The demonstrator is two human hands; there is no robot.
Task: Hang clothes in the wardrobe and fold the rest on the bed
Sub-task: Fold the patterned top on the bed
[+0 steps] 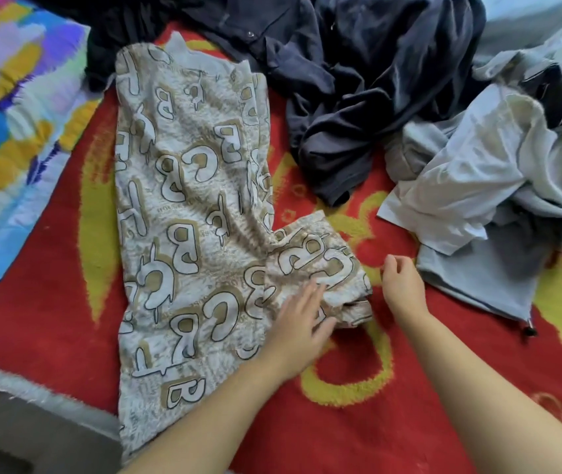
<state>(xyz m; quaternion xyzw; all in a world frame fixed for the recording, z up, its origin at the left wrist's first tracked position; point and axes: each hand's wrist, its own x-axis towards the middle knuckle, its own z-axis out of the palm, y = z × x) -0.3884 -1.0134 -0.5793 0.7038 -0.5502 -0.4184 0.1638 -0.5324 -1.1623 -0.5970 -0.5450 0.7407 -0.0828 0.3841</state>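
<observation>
1 patterned shirt (pixel 190 213) is half folded under the flat left hand (pixel 298 323); the right hand (pixel 401 285) hangs loosely curled, empty; dark clothes (pixel 358 97) at 12 o'clock remain unfolded.

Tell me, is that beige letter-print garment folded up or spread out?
Mostly spread: the letter-print garment lies long and flat on the red blanket, only its sleeve doubled.

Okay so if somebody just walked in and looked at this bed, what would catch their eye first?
Probably the beige letter-print garment spread lengthwise on the red and yellow blanket, with the left hand pressing flat on its folded sleeve. Behind it lie a crumpled dark navy pile and, to the right, a heap of pale clothes.
</observation>
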